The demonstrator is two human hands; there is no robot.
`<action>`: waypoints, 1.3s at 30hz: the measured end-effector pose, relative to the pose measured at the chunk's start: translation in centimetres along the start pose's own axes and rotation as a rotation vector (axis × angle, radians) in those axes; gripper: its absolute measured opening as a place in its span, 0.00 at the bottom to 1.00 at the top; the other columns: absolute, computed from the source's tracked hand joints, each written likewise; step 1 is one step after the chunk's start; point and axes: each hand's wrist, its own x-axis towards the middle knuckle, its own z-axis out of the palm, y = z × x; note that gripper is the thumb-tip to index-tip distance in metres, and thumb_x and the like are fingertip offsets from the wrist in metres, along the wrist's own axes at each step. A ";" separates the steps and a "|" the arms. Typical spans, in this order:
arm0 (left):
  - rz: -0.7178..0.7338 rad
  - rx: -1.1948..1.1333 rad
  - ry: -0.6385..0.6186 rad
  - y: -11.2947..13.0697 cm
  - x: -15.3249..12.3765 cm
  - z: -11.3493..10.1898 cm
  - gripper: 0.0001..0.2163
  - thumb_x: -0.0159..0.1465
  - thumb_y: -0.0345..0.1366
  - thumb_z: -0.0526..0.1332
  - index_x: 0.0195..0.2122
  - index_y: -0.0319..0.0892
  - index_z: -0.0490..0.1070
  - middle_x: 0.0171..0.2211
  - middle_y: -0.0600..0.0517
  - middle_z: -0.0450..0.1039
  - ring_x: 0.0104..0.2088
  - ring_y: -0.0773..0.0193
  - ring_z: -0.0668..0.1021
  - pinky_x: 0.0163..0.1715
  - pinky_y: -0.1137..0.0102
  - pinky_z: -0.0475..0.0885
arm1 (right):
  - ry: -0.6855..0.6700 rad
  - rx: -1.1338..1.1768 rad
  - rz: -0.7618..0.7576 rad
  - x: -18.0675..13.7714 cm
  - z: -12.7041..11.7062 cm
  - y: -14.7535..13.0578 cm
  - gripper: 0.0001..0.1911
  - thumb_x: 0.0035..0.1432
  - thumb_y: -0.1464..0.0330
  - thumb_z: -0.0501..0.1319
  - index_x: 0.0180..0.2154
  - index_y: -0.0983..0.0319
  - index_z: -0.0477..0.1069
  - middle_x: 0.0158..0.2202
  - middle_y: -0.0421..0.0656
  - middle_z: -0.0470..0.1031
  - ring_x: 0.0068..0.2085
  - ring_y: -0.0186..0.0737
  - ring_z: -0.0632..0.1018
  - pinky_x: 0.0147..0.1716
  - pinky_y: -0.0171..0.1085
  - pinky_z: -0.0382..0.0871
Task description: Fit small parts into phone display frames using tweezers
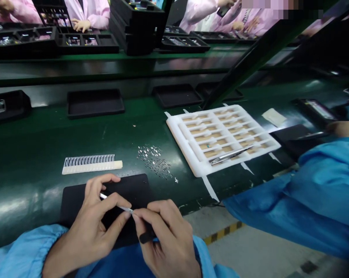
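Note:
A thin white stick-like part [122,208] is pinched between the thumb and index finger of my left hand [96,220], its other end showing near the curled fingers. The thumb and index fingertips of my right hand [165,235] close on the stick's right end; whether they also hold a tiny piece is too small to tell. A black band circles my right thumb. Both hands are over a black mat [136,189]. Beyond it lie a scatter of tiny metal pieces [155,162] and a strip of thin metal parts on cream tape [92,165].
A white foam tray [177,135] with slots is taped down to the right, metal tweezers [231,155] lying across it. Black trays [95,103] stand along the back of the green bench [41,143]. A co-worker's blue sleeve [316,193] is at right; people in pink sit opposite.

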 end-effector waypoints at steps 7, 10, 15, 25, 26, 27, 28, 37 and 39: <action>-0.009 -0.012 -0.013 0.1 -0.1 0.0 0.07 0.73 0.33 0.60 0.48 0.53 0.74 0.67 0.50 0.55 0.68 0.50 0.61 0.60 0.51 0.67 | 0.009 -0.110 -0.129 0.2 -0.2 -0.1 0.05 0.67 0.76 0.66 0.44 0.65 0.79 0.34 0.47 0.76 0.31 0.39 0.73 0.27 0.39 0.69; -0.018 -0.014 -0.020 0.1 -0.2 0.0 0.07 0.73 0.34 0.60 0.48 0.53 0.75 0.68 0.50 0.55 0.68 0.49 0.61 0.60 0.50 0.67 | -0.003 -0.157 -0.186 0.1 -0.4 -0.2 0.09 0.65 0.78 0.66 0.47 0.65 0.80 0.33 0.47 0.77 0.30 0.40 0.72 0.26 0.40 0.69; -0.018 0.000 -0.018 0.0 -0.2 0.0 0.07 0.73 0.34 0.60 0.48 0.53 0.75 0.68 0.49 0.57 0.68 0.49 0.61 0.60 0.52 0.68 | -0.029 -0.258 -0.252 0.1 -0.9 0.0 0.13 0.64 0.81 0.63 0.47 0.66 0.82 0.35 0.49 0.80 0.29 0.41 0.72 0.24 0.41 0.67; -0.016 -0.005 -0.017 -0.2 -0.2 0.1 0.07 0.73 0.35 0.60 0.48 0.53 0.75 0.66 0.49 0.58 0.68 0.51 0.62 0.60 0.53 0.68 | -0.052 -0.196 -0.282 0.1 -1.3 1.0 0.10 0.67 0.76 0.66 0.48 0.64 0.82 0.35 0.47 0.81 0.29 0.39 0.74 0.24 0.38 0.68; -0.017 -0.005 -0.017 -0.1 -0.2 0.1 0.07 0.73 0.35 0.60 0.48 0.53 0.75 0.66 0.50 0.58 0.68 0.51 0.62 0.60 0.53 0.68 | -0.032 -0.127 -0.223 0.2 -1.1 0.9 0.09 0.67 0.76 0.66 0.47 0.64 0.82 0.34 0.47 0.80 0.30 0.38 0.73 0.25 0.38 0.69; -0.014 -0.004 -0.013 -0.1 -0.1 0.1 0.07 0.73 0.35 0.60 0.48 0.53 0.75 0.66 0.50 0.58 0.67 0.51 0.62 0.60 0.52 0.68 | -0.017 -0.075 -0.171 0.4 -0.8 0.9 0.08 0.67 0.76 0.67 0.46 0.64 0.82 0.34 0.47 0.79 0.30 0.38 0.74 0.26 0.38 0.70; -0.011 -0.001 -0.008 0.0 -0.1 0.1 0.07 0.73 0.35 0.60 0.48 0.53 0.75 0.66 0.49 0.58 0.67 0.51 0.62 0.61 0.52 0.67 | -0.008 -0.044 -0.135 0.5 -0.6 0.7 0.07 0.67 0.76 0.67 0.45 0.63 0.82 0.34 0.47 0.78 0.31 0.38 0.74 0.27 0.37 0.71; 0.003 0.001 0.005 -0.2 0.0 0.0 0.08 0.72 0.34 0.61 0.48 0.53 0.76 0.65 0.49 0.60 0.66 0.50 0.64 0.61 0.53 0.68 | 0.061 -0.038 -0.081 0.6 0.4 -0.2 0.07 0.64 0.79 0.67 0.39 0.62 0.80 0.32 0.45 0.77 0.31 0.37 0.74 0.28 0.35 0.73; -0.005 -0.002 0.002 -0.1 0.0 0.1 0.08 0.72 0.34 0.61 0.48 0.53 0.76 0.65 0.50 0.60 0.66 0.50 0.64 0.61 0.53 0.68 | 0.059 -0.018 -0.063 0.5 0.4 -0.2 0.07 0.65 0.78 0.66 0.39 0.62 0.80 0.32 0.45 0.76 0.31 0.37 0.75 0.28 0.35 0.73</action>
